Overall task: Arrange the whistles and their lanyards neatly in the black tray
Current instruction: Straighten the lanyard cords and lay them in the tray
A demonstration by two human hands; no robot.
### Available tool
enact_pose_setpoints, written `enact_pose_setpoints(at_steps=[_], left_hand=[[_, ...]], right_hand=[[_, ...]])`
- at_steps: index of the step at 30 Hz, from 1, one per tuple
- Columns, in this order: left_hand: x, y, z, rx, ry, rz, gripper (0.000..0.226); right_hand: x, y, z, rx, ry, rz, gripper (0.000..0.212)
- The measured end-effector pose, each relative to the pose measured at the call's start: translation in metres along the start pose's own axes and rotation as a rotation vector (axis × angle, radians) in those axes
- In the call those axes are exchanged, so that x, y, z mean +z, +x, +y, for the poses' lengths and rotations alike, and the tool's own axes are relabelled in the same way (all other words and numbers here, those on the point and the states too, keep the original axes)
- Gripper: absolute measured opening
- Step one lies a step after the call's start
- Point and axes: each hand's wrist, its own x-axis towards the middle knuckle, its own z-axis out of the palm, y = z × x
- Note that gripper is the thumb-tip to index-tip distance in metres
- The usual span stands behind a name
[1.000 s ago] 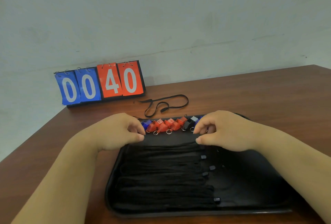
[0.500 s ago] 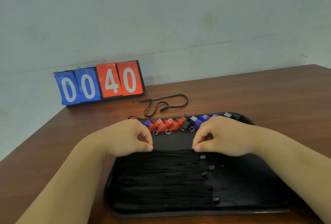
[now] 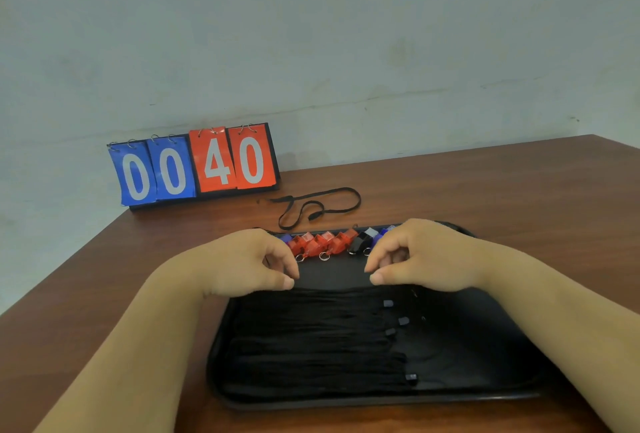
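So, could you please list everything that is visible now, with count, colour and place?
tray: one, black, on the table near the person
whistles: a row, red, blue and black, along the tray's far edge; exact count unclear
folded lanyards: several, black, laid across the tray's left part
loose lanyard: one, black, on the table behind the tray
scoreboard: one, blue 00 and red 40, against the wall
table: one, brown wood
left hand, right hand: fingertips pinched at the topmost lanyard

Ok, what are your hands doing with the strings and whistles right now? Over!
Left hand and right hand pinching top lanyard in black tray. Whistles lined along far edge. One loose lanyard outside on table.
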Motion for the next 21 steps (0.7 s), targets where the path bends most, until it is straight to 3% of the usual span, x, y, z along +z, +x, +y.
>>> enact_pose_setpoints(at_steps=[5,11,17,19,21], left_hand=[[-0.008,-0.002,-0.006,-0.009,-0.038,0.261,0.008],[-0.037,0.019,-0.02,-0.044,-0.012,0.419,0.018],[-0.044,0.068,-0.06,-0.051,0.073,0.268,0.045],[-0.043,0.082,-0.069,-0.027,0.103,0.206,0.045],[-0.043,0.093,-0.074,-0.01,0.132,0.152,0.037]], right_hand=[[-0.015,0.008,-0.01,0.023,-0.106,0.074,0.009],[-0.032,0.061,-0.027,0.069,-0.184,0.133,0.016],[-0.024,0.131,-0.01,0.155,-0.38,0.081,0.048],[-0.023,0.147,0.002,0.214,-0.429,0.054,0.057],[-0.022,0.155,0.012,0.263,-0.482,0.034,0.051]])
